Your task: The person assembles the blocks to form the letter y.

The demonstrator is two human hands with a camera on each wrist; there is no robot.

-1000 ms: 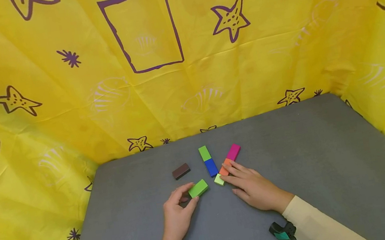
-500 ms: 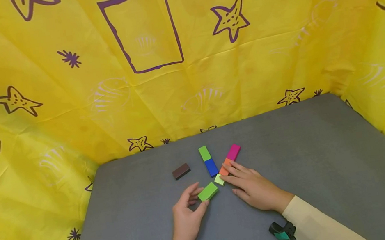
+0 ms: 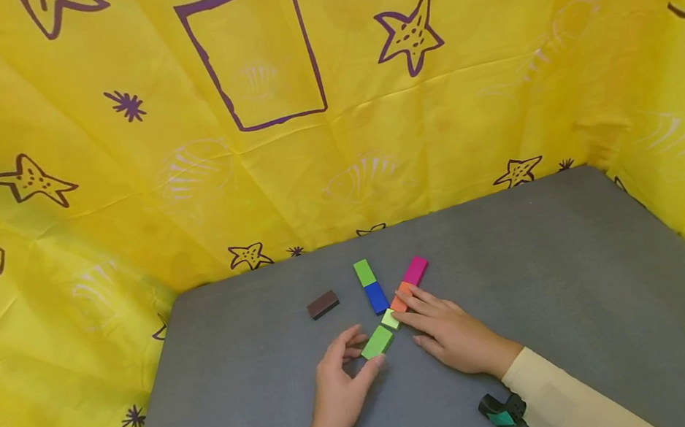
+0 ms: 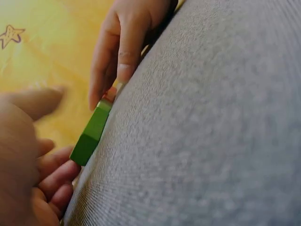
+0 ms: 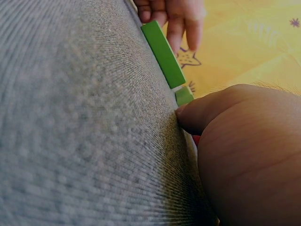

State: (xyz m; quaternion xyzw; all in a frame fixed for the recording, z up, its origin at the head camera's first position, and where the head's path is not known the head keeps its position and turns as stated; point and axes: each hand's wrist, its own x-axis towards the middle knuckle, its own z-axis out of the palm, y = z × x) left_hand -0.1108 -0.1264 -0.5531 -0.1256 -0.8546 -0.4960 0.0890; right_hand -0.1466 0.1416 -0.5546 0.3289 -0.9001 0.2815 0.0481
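My left hand (image 3: 342,387) is around the near end of a green block (image 3: 377,342), its fingers and thumb spread. In the left wrist view the fingertips (image 4: 73,169) are at the block's end and the thumb stands apart from it. My right hand (image 3: 457,335) lies with fairly straight fingers over an orange block (image 3: 399,302) and the edge of a small light-green block (image 3: 389,319), partly hiding both. A magenta block (image 3: 416,270) continues that row at the far end. The green block's far end lies close to the light-green one, in line with it.
Left of the row, a blue block (image 3: 377,298) and another green block (image 3: 365,273) lie end to end. A dark brown block (image 3: 323,305) lies apart, farther left. The grey table (image 3: 556,263) is backed by yellow patterned cloth (image 3: 371,135).
My left hand has moved right with the green block, bringing it from apart to the end of the light-green block. The left fingers have loosened around it. My right hand stays put.
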